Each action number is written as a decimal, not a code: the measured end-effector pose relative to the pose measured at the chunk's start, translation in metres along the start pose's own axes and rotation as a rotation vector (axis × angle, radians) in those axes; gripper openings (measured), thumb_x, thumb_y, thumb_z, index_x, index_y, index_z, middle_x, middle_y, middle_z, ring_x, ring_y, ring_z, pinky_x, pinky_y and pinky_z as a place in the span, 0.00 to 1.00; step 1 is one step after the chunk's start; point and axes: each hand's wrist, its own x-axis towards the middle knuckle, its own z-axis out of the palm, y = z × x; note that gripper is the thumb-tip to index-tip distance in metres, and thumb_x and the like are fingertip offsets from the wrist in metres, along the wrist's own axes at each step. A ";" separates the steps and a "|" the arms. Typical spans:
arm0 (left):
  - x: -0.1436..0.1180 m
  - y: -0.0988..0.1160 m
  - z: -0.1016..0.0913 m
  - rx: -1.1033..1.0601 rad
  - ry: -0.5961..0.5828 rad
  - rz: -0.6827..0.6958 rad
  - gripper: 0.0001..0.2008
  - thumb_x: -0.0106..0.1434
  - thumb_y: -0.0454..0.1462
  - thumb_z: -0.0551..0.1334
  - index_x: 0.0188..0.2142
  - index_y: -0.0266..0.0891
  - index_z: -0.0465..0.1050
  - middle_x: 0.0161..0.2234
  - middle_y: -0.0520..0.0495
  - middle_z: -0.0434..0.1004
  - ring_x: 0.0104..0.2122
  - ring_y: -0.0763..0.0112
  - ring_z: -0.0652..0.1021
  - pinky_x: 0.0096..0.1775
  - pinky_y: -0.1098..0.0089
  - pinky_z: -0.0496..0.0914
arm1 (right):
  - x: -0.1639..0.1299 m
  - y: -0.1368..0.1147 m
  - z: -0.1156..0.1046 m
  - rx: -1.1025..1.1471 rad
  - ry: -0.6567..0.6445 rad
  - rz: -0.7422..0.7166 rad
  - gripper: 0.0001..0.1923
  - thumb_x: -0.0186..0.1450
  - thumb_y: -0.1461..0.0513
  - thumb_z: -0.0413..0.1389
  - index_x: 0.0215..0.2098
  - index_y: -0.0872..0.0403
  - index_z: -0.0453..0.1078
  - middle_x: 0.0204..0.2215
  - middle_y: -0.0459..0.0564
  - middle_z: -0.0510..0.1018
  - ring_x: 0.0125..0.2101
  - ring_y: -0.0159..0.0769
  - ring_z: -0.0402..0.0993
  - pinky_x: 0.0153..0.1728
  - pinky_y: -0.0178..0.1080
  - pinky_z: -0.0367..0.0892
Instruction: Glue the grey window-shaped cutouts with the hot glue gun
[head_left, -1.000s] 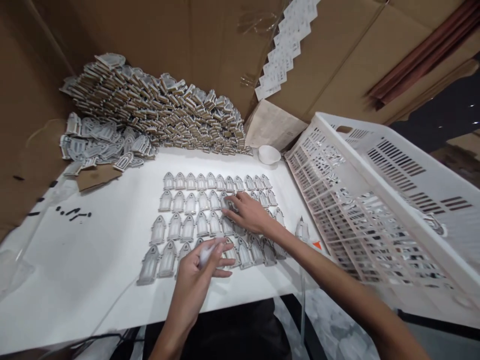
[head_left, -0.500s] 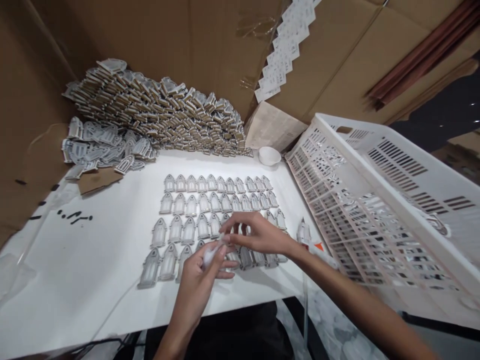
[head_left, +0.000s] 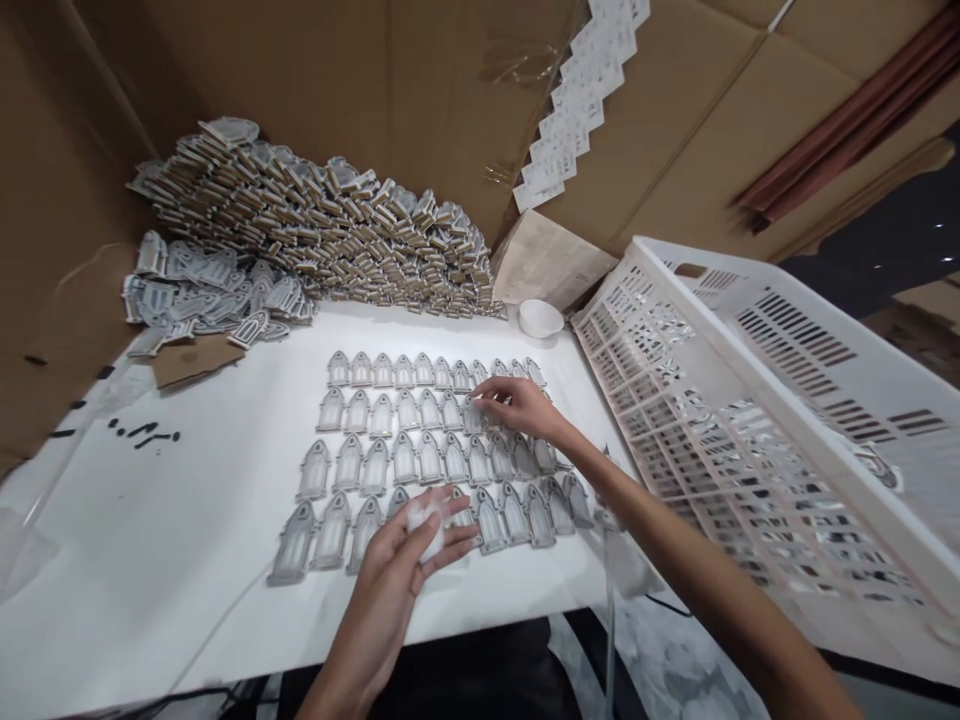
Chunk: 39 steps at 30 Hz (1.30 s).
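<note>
Several rows of grey arch-shaped window pieces (head_left: 405, 455) lie flat on a white table (head_left: 172, 560). My left hand (head_left: 409, 560) rests at the near row and holds a small white wad (head_left: 424, 520) between fingers and palm. My right hand (head_left: 521, 408) reaches over the second row from the back, its fingertips pressing on one arch piece (head_left: 474, 408). Whether anything is pinched in those fingers is too small to tell.
A big heap of stacked arch pieces (head_left: 315, 225) fills the back left, with loose ones (head_left: 210, 295) beside it. A small white bowl (head_left: 540, 317) stands at the back. A white slatted plastic crate (head_left: 757, 420) lies tilted on the right. Cardboard walls surround the table.
My right hand moved from touching the wad at my left hand out to the second row of arch pieces. The left hand stayed near the front row, holding the wad.
</note>
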 end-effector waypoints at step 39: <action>0.007 -0.007 0.019 0.319 -0.045 0.175 0.27 0.66 0.58 0.70 0.51 0.40 0.82 0.51 0.39 0.88 0.45 0.52 0.89 0.45 0.59 0.86 | -0.044 -0.032 0.017 -0.239 0.021 0.066 0.19 0.76 0.53 0.59 0.59 0.53 0.78 0.47 0.57 0.81 0.40 0.45 0.78 0.44 0.45 0.67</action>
